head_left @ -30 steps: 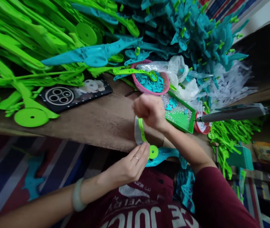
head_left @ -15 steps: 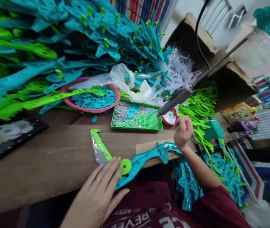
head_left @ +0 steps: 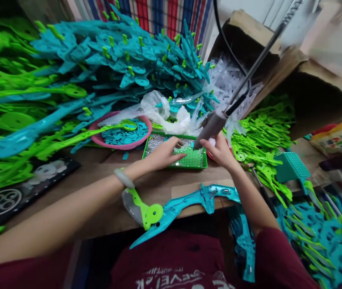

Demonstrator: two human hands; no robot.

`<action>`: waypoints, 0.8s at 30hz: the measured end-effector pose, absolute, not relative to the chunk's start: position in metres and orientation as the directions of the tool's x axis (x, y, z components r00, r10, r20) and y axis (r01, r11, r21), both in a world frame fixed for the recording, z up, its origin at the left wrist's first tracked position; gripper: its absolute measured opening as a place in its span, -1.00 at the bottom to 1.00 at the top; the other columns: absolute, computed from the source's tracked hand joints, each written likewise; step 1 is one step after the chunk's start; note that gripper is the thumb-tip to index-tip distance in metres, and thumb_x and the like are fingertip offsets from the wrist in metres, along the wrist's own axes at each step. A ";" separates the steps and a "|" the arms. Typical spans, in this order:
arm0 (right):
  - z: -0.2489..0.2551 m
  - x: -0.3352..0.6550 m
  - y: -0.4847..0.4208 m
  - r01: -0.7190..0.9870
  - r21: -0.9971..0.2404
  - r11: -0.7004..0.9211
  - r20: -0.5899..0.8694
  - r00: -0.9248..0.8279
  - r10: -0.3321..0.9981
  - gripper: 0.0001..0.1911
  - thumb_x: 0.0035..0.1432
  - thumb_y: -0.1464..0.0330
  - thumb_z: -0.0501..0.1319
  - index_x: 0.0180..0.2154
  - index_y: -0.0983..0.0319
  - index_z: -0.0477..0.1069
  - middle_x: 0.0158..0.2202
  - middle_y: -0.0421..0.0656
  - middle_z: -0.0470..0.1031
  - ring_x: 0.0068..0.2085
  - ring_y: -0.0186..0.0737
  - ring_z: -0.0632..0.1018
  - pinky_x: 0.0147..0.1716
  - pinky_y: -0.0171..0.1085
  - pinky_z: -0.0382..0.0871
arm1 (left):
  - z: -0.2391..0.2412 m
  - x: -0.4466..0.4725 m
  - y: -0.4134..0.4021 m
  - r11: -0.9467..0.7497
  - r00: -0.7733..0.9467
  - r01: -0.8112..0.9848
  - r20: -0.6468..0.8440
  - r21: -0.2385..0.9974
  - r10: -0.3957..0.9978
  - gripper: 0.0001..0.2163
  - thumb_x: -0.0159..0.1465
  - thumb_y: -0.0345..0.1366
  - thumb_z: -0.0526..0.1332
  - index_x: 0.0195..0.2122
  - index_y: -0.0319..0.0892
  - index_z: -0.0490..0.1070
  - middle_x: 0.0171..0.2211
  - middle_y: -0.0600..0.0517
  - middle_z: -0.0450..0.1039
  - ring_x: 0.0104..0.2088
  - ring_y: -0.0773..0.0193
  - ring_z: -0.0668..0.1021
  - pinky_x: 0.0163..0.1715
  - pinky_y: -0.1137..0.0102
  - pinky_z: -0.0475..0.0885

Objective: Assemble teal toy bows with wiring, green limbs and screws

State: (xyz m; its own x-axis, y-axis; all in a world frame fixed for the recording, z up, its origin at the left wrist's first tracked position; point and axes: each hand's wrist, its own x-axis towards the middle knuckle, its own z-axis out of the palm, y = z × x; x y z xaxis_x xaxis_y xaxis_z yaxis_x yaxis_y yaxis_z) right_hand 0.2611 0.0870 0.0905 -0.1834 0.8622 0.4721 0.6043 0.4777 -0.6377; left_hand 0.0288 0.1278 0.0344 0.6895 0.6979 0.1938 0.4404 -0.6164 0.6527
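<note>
My left hand [head_left: 166,152] reaches over the green tray [head_left: 175,165] of small silvery screws, thumb and fingers apart, fingertips down among the screws. My right hand [head_left: 222,151] is at the grey electric screwdriver [head_left: 210,127], thumb against its lower end; the other fingers are partly hidden behind it. In front of me on the table lies a glossy teal, blade-shaped plastic part [head_left: 185,202] with a handle. A lime-green plastic part [head_left: 152,214] with a round disc and a clear greyish strip rests on its left end. Neither hand touches these parts.
A pink basin [head_left: 119,147] of teal pieces stands left of the tray. Behind it rises a large heap of teal parts [head_left: 134,56]. Lime-green parts [head_left: 261,132] lie to the right, beside a teal basket [head_left: 292,166]. A dark decorated case [head_left: 23,192] lies at left.
My left hand has left the lime-green part and moved forward to the tray. My right hand has gone from near the handle to the screwdriver, which has tilted more upright. The view has shifted.
</note>
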 end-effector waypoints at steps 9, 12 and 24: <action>0.098 0.224 0.085 0.727 -0.401 0.558 0.692 -0.159 0.704 -0.60 0.34 0.28 0.12 0.16 0.22 0.28 0.08 0.06 0.33 0.13 0.02 0.40 0.09 0.05 0.40 | 0.082 0.038 0.144 -0.581 0.488 0.349 0.387 0.735 0.782 -0.68 0.33 -0.13 0.20 0.02 -0.19 0.35 -0.09 -0.12 0.56 -0.13 0.07 0.58 -0.14 0.21 0.46; 0.090 0.217 0.088 0.591 -0.584 0.556 0.537 -0.232 0.811 -0.83 0.36 0.36 0.07 -0.23 0.23 0.42 -0.27 -0.12 0.44 -0.21 -0.19 0.49 -0.17 -0.16 0.43 | 0.099 0.021 0.152 -0.532 0.342 0.467 0.411 0.706 0.845 -0.71 0.29 -0.09 0.26 -0.07 -0.16 0.37 -0.28 0.00 0.52 -0.28 0.14 0.54 -0.28 0.28 0.37; 0.069 0.171 0.138 0.626 -0.639 0.447 -0.378 -0.762 0.526 -0.57 0.43 0.17 0.06 -0.47 0.23 0.29 -0.41 -0.21 0.33 -0.32 -0.29 0.38 -0.13 -0.21 0.30 | 0.105 -0.003 0.152 -0.473 0.190 0.401 0.434 0.785 0.881 -0.74 0.28 -0.11 0.25 -0.11 -0.14 0.37 -0.31 0.03 0.50 -0.34 0.19 0.49 -0.37 0.31 0.28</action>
